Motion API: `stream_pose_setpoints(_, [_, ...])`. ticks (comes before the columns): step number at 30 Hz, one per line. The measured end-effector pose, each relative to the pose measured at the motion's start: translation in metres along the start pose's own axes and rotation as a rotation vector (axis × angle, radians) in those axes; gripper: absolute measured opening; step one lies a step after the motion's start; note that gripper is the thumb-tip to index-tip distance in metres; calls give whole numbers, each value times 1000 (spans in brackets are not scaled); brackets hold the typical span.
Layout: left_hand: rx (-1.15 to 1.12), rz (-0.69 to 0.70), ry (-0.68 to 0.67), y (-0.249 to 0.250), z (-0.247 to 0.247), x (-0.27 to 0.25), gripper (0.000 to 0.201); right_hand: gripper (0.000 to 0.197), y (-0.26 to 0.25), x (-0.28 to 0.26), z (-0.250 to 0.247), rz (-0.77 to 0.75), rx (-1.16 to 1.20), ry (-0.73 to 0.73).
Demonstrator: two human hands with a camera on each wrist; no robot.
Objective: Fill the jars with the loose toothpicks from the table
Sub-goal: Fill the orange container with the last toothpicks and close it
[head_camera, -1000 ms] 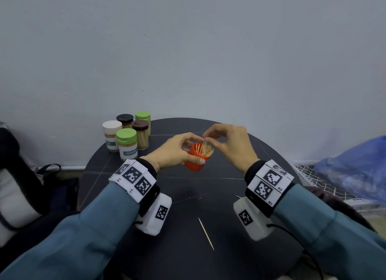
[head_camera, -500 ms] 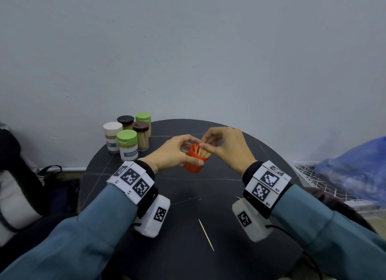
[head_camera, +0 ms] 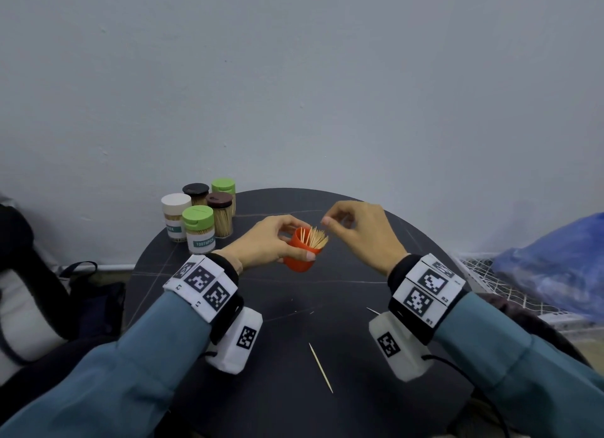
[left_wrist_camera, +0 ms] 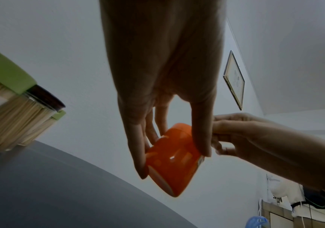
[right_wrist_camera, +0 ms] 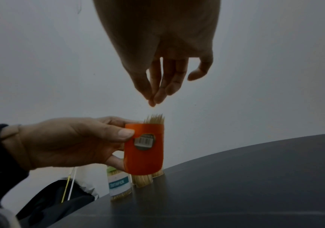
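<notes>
My left hand [head_camera: 289, 241] grips an orange jar [head_camera: 299, 262] tilted a little above the round black table [head_camera: 356, 284]. A bunch of toothpicks [head_camera: 316, 236] sticks out of its open mouth. In the right wrist view the orange jar [right_wrist_camera: 144, 152] shows a barcode sticker, with the toothpicks [right_wrist_camera: 155, 119] above its rim. My right hand [head_camera: 327, 222] hovers just above the tips, thumb and forefinger pinched together, nothing seen between them [right_wrist_camera: 152, 101]. One loose toothpick [head_camera: 321, 367] lies near the table's front, and another [head_camera: 373, 311] pokes out by my right wrist.
Several capped jars full of toothpicks stand at the table's back left, the nearest with a green lid [head_camera: 197, 230]. A blue plastic bag [head_camera: 562, 267] on a wire rack [head_camera: 483, 276] lies right of the table. A dark bag [head_camera: 23, 267] sits to the left.
My right hand was down on the toothpicks in the jar; it has now lifted clear and moved slightly right. The left hand keeps holding the orange jar.
</notes>
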State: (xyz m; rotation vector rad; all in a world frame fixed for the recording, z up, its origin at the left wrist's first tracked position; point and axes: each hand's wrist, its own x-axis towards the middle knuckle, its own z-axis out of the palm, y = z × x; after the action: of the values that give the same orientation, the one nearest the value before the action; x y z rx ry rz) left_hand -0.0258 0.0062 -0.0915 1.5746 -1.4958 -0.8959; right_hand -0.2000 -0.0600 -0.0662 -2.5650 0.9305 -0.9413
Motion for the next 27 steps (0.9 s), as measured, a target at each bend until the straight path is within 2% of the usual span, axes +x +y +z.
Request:
stream_pose_setpoints(2, [18, -2, 3, 0, -1, 0, 59, 9, 9, -5, -3, 67, -33, -62])
stream_pose_setpoints(4, [28, -2, 6, 1, -1, -1, 59, 6, 21, -12, -7, 164, -90, -206])
stream_pose_setpoints(8, [31, -2, 4, 2, -1, -2, 58, 16, 35, -29, -12, 341, -297, -541])
stream_pose_setpoints(12, [54, 1, 8, 4, 0, -3, 57, 26, 42, -45, -10, 391, -453, -713])
stream_pose_setpoints(17, [63, -4, 11, 3, 0, -5, 58, 13, 40, -52, -8, 377, -454, -684])
stream_pose_setpoints(21, [62, 0, 14, 3, 0, -5, 57, 22, 35, -56, -3, 343, -512, -681])
stream_pose_setpoints(27, [52, 2, 9, 1, -1, -4, 58, 15, 41, -49, -22, 412, -413, -501])
